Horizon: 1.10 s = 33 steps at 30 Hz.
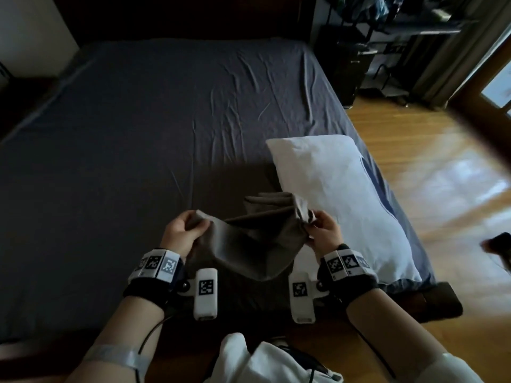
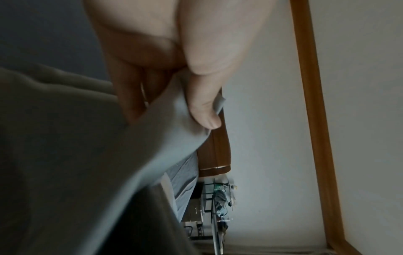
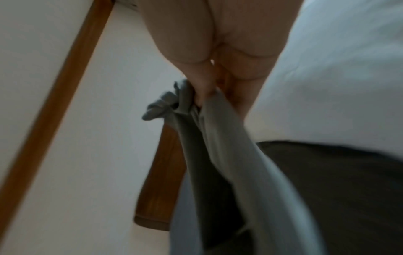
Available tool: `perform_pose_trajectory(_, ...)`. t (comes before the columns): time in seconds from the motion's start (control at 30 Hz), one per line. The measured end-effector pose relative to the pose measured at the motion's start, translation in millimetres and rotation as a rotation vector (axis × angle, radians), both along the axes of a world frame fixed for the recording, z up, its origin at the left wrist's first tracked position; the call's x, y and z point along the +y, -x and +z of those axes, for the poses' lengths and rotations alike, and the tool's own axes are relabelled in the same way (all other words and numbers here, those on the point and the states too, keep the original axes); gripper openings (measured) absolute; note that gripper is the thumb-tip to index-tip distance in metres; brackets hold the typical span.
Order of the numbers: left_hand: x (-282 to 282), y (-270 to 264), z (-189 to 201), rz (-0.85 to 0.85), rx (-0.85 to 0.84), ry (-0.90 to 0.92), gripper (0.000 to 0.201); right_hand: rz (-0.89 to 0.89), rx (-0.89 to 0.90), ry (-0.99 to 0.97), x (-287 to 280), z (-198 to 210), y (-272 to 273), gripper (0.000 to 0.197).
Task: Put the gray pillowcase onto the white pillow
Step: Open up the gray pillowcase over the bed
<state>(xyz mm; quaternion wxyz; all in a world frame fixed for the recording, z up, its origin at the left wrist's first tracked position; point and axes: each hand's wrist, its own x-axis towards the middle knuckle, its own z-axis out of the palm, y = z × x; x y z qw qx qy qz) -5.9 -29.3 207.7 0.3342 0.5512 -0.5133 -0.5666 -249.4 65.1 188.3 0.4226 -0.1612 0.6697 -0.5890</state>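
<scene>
Step in hand: preparing the gray pillowcase (image 1: 249, 239) for fitting. The person stands at the foot of the bed (image 1: 138, 120) and holds the pillowcase up between both hands, above the dark sheet. The left hand (image 1: 181, 233) pinches one edge, thumb pressed onto the cloth against curled fingers (image 2: 130, 96). The right hand (image 1: 323, 230) clamps a bunched edge, fingers closed round the gathered fabric. The cloth sags slack between the two grips. The white pillow (image 1: 345, 194) lies bare on the right side of the bed, just beside the right hand; no part of it is inside the case

Next move, as judged: locate the open end, which cannot be identified here, spread it wide with both hands, then bring it over the near end of the pillow. The bunched right-hand grip probably needs releasing and resetting first
</scene>
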Motion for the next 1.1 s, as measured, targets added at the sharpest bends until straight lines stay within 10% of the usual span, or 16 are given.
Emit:
perform_pose_trajectory(0.23, -5.6, 14.3, 18.3, 0.005, 0.259, 0.056, 0.029, 0.212, 0.097, -0.444, 22.8, -23.0, 18.5, 0.023)
perform_pose_trajectory(0.53, -15.3, 25.3, 44.6, -0.204, 0.1, 0.238, 0.032, 0.294, 0.275, -0.044, -16.5, 37.5, -7.1, 0.022)
perform_pose_trajectory(0.87, -23.9, 10.4, 72.4, -0.386, -0.031, 0.308, 0.058, 0.533, 0.612, -0.031, -33.2, 58.8, -18.8, 0.076)
perform_pose_trajectory(1.1, -23.3, 17.7, 71.6, -0.285, 0.027, 0.307, 0.068, 0.555, 0.136, -0.36, -25.4, 28.7, -9.9, 0.088)
